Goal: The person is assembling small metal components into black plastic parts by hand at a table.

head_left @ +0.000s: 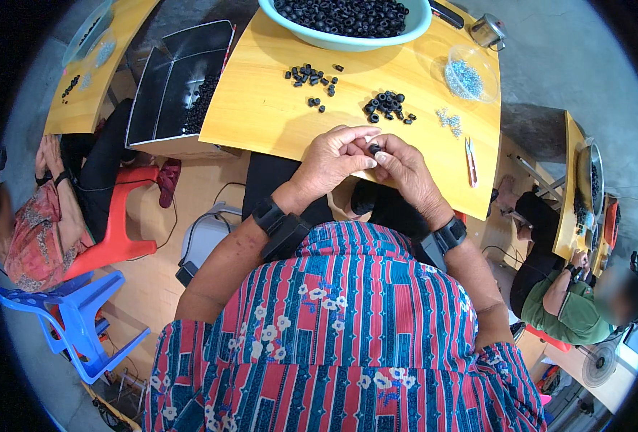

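My right hand pinches a small black plastic piece between thumb and fingers, above the near edge of the yellow table. Close against it, my left hand has its fingers closed, with the tips meeting the right ones; what they hold is hidden. Beyond the hands lies a heap of black ring-like pieces. Farther left, black cylinder-shaped pieces are scattered. Small clear-bluish pieces lie on the right, above a small pair of scissors.
A turquoise basin full of black pieces stands at the far edge. Right of it are a clear bowl of bluish pieces and a metal cup. A black-lined box adjoins the table's left. Other people sit left and right; a blue stool stands behind left.
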Demonstrator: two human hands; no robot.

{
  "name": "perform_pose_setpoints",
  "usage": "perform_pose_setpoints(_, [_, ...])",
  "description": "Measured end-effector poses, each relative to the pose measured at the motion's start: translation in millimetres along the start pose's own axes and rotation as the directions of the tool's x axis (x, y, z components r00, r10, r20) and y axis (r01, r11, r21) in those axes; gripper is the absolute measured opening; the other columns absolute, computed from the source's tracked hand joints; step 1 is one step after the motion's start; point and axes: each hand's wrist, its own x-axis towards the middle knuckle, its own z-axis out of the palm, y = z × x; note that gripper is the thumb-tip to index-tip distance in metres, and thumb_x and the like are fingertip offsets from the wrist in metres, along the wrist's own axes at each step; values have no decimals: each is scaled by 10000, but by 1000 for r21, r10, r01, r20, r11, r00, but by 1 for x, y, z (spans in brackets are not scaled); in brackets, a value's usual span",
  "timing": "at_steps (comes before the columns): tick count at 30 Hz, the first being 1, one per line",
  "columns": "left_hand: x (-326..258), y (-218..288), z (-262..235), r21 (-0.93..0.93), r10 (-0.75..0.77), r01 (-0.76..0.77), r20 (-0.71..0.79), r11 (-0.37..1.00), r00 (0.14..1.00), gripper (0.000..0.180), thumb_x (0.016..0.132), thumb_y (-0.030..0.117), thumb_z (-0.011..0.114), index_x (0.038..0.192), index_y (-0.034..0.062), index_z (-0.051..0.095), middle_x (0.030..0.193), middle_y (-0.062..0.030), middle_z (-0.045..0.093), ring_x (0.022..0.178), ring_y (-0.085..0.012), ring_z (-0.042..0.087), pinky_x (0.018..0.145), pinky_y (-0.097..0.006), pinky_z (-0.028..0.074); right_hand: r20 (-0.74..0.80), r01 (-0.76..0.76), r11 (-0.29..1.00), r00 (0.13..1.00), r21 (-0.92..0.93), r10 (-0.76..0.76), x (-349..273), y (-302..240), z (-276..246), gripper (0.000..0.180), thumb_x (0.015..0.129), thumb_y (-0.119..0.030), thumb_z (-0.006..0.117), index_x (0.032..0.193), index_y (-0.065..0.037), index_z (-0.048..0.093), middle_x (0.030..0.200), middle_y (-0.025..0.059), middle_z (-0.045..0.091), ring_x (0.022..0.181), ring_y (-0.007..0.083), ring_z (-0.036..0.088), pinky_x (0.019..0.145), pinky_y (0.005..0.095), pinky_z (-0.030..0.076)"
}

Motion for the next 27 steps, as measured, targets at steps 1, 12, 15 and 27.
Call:
perform_pose_setpoints(1, [1,-1,0,0,-1,1,2,1000,1000,387,829,-34,615,1209,-37,546,958,-26,586,843,-76,582,772,-214,504,-37,62,991,997,-118,-67,0,1,1,193,912,-124,514,1058,-1,542,852,86,584,791,186,572,747,302,469])
perform_pose_setpoints(12, [0,18,-1,135,-35,25,75,991,997,428,832,95,662,1220,-43,546,871,21,506,762,-44,487,694,-185,430,-67,260,853,944,-453,-323,0,3,5,247,859,-58,540,1102,-19,537,949,177,596,878,318,599,802,365,477])
perform_pose_setpoints(15, [-1,17,2,112,-4,-2,50,994,999,409,827,107,669,1196,-37,566,845,10,502,770,-56,496,716,-199,437,-61,247,848,949,-470,-311,-1,1,6,249,858,-50,534,1105,-19,538,950,179,593,873,319,599,793,365,479])
perform_pose_setpoints(27, [1,12,5,188,48,-55,40,981,998,380,816,67,673,1168,-40,577,829,-7,519,744,-71,504,703,-208,438,-77,259,859,943,-441,-323,0,3,7,249,857,-32,507,1103,-16,538,902,178,585,800,305,611,731,357,493])
